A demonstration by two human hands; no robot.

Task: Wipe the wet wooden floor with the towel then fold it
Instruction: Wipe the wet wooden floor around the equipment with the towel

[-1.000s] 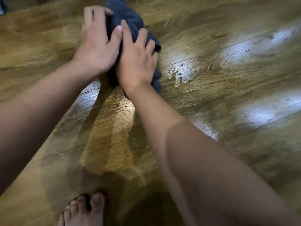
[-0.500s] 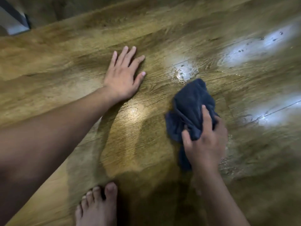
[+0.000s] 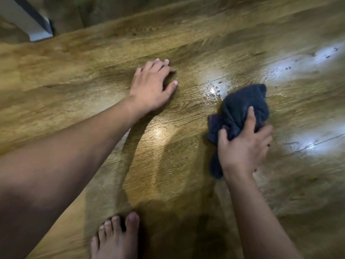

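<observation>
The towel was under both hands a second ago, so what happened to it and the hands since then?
The left hand let go of the dark blue towel and now rests on the wooden floor by itself. The right hand gripped the bunched towel alone and dragged it to the right, beside the shiny wet patch. In the last half second little changed. The bare foot stays at the bottom.

A bare foot (image 3: 116, 238) is being rested at the near edge; a pale, dark-edged panel (image 3: 28, 19) is being shown far left.
</observation>
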